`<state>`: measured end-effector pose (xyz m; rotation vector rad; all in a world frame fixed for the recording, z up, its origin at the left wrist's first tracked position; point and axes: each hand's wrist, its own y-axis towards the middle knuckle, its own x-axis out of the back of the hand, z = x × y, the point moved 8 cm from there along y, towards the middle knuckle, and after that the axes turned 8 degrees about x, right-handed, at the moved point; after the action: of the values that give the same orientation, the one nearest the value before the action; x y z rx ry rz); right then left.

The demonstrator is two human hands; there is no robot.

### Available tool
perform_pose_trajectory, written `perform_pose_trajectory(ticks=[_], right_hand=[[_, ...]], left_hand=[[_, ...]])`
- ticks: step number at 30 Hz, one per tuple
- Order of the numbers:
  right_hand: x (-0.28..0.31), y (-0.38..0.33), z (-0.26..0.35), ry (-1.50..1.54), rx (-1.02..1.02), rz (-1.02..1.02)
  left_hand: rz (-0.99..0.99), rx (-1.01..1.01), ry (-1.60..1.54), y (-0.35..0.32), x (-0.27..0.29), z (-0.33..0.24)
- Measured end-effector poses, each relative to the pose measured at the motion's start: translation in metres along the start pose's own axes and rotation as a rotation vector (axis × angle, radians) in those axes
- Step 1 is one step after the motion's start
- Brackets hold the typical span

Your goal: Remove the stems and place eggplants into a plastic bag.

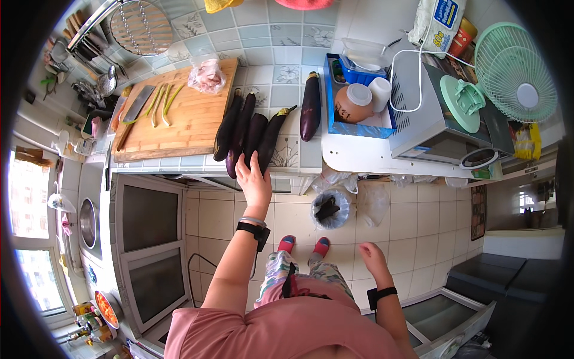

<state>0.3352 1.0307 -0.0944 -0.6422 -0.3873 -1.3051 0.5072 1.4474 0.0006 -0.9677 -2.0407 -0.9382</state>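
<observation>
Several dark purple eggplants (276, 133) lie side by side on the tiled counter, against the right edge of a wooden cutting board (188, 131). My left hand (255, 182) reaches over the counter's front edge with its fingers spread, the fingertips touching the near ends of the eggplants. It does not grip them. One more eggplant (310, 107) lies apart, farther right. On the board are a cleaver (139, 102), a few green stalks (155, 110) and a clear plastic bag (207, 75) of pale pink food. My right hand (374, 259) hangs at my side, fingers curled in, with nothing visible in it.
Right of the lone eggplant stands a blue box (359, 128) with jars, then a microwave (445, 125) with a green fan (514, 72) above it. A lined trash bin (330, 222) is on the floor below. The sink (88, 222) is at left.
</observation>
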Motion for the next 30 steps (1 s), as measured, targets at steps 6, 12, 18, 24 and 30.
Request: perform_pose_trajectory(ticks=[6,12,18,24,30], right_hand=[[-0.003,-0.014,-0.019,-0.037,-0.040,-0.008],[-0.001,-0.007,0.000,-0.033,0.012,-0.042],[-0.003,-0.004,0.013,-0.011,0.004,-0.023],[0.002,-0.018,-0.004,-0.077,-0.042,0.000],[-0.003,-0.022,-0.009,-0.050,-0.031,-0.010]], left_hand=[[0.000,-0.005,-0.048,0.017,-0.013,-0.021],[-0.020,0.010,-0.134,0.066,-0.055,-0.056],[0.120,-0.095,-0.237,0.110,-0.087,-0.092],[-0.229,-0.198,0.067,0.082,0.039,-0.096],[0.054,0.012,0.022,0.066,0.039,0.027]])
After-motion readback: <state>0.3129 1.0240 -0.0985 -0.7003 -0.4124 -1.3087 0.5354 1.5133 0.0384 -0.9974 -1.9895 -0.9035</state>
